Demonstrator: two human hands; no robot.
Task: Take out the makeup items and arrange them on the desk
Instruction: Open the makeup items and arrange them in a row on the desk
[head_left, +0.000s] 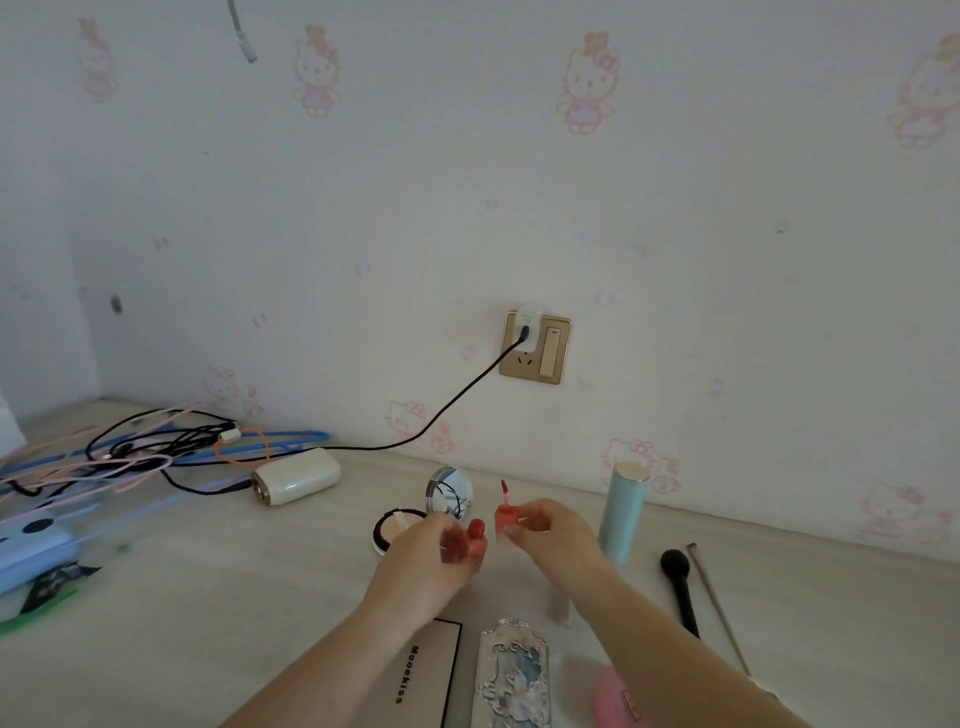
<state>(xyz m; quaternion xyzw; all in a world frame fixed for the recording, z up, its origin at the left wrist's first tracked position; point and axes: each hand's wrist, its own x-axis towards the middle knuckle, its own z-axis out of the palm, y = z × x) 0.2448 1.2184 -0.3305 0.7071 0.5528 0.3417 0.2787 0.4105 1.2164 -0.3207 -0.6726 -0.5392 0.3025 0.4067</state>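
My left hand (434, 553) grips a small red lip-gloss bottle (475, 540) above the desk. Just to its right, my right hand (545, 530) pinches the coral cap with its red wand applicator (504, 506) pointing up, apart from the bottle. Behind my hands lies an open powder compact (395, 527) with its round mirror (449, 491) raised. A pale blue tube with a gold cap (623, 512) stands upright to the right. A black brush (678, 582) and a thin brush (719, 608) lie further right. Near the front edge lie a white Mooeckiss box (426, 675), an ornate silver palette (514, 675) and a pink item (615, 699).
A white power bank (296, 483) lies at centre left, its black cable running to a wall socket (535, 348). Tangled cables and hangers (156, 452) cover the far left. A blue pouch (31, 545) sits at the left edge. The wall rises close behind the desk.
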